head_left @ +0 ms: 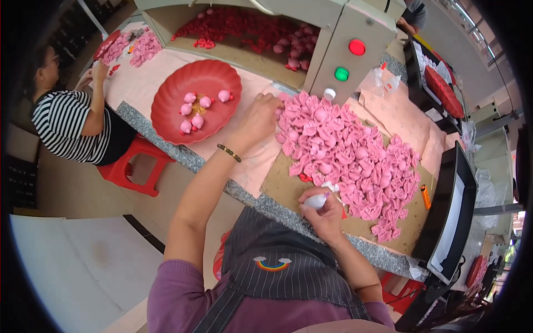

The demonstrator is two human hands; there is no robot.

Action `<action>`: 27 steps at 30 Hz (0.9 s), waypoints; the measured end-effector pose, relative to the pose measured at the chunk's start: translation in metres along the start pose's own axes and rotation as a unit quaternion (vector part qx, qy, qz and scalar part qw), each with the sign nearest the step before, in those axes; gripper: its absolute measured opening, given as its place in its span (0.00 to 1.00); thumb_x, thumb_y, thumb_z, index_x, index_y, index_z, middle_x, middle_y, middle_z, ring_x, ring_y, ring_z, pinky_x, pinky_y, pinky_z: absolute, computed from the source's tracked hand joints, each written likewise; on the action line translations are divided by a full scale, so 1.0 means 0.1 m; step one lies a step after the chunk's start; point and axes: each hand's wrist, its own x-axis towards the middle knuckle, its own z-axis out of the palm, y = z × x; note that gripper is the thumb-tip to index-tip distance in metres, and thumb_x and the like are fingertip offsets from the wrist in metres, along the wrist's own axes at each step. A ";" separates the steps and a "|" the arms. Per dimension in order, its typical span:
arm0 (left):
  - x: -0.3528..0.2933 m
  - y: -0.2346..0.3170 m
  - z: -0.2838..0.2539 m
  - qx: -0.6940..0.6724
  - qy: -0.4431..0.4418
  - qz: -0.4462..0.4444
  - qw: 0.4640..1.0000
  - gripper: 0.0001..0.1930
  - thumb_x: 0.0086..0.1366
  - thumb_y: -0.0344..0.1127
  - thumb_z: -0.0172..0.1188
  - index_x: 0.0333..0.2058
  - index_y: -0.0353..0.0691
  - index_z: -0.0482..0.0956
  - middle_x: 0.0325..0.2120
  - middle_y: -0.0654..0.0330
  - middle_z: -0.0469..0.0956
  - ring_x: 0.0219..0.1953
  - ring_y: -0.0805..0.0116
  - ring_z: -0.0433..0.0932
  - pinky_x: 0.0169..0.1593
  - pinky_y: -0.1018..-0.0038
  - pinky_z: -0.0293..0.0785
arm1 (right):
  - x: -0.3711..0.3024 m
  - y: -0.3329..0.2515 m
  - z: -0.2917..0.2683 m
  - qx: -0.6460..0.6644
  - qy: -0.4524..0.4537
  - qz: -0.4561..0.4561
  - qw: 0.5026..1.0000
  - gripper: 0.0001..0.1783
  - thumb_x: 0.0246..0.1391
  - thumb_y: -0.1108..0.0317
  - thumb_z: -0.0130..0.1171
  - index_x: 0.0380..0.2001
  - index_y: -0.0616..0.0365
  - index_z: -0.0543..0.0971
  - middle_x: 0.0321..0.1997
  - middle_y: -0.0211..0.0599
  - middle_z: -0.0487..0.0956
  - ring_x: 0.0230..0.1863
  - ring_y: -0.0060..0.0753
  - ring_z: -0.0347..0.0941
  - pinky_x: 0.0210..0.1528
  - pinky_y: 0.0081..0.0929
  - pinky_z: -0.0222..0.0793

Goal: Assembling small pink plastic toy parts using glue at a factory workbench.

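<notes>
My left hand (260, 117) reaches to the left edge of a big heap of soft pink moulded pieces (355, 161), some with round bulges. Its fingers are drawn together against the heap, and whatever lies between them is hidden. In my right hand (327, 215), near the table's front edge, is a small white squeeze bottle (315, 201) with a purplish tip. Small red bits (305, 177) lie by the heap, just above that hand. Left of my left hand stands a red scalloped bowl (161, 105) holding several round pink pieces with red parts (197, 121).
Behind the heap is a grey-green machine housing (338, 50) with red and green buttons; its opening holds many red and pink pieces (239, 30). An orange lighter (426, 197) lies right of the heap, near a black tray (455, 211). At far left, a person in stripes (72, 119) works seated.
</notes>
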 end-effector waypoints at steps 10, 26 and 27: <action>-0.26 0.22 -0.07 -0.085 0.003 -0.013 0.996 0.12 0.55 0.22 0.53 0.41 0.35 0.72 0.37 0.50 0.69 0.39 0.52 0.71 0.43 0.64 0.69 | 0.04 0.05 -0.04 0.015 -0.009 -0.015 1.000 0.15 0.45 0.83 0.57 0.38 0.61 0.72 0.36 0.32 0.75 0.37 0.20 0.70 0.39 0.18 0.66; -0.54 0.78 -0.11 -0.034 0.088 0.038 0.995 0.08 0.51 0.21 0.56 0.32 0.37 0.75 0.32 0.55 0.72 0.37 0.54 0.71 0.39 0.67 0.69 | -0.07 -0.06 -0.13 -0.107 0.118 -0.122 0.980 0.11 0.43 0.84 0.59 0.31 0.63 0.73 0.38 0.42 0.77 0.37 0.28 0.74 0.39 0.22 0.71; -0.47 0.71 -0.09 0.005 0.132 0.015 0.991 0.08 0.50 0.21 0.57 0.31 0.37 0.76 0.32 0.55 0.73 0.37 0.54 0.71 0.39 0.66 0.69 | -0.03 -0.07 -0.08 -0.203 0.103 -0.167 0.959 0.10 0.42 0.84 0.59 0.29 0.63 0.73 0.37 0.41 0.78 0.36 0.29 0.75 0.37 0.22 0.71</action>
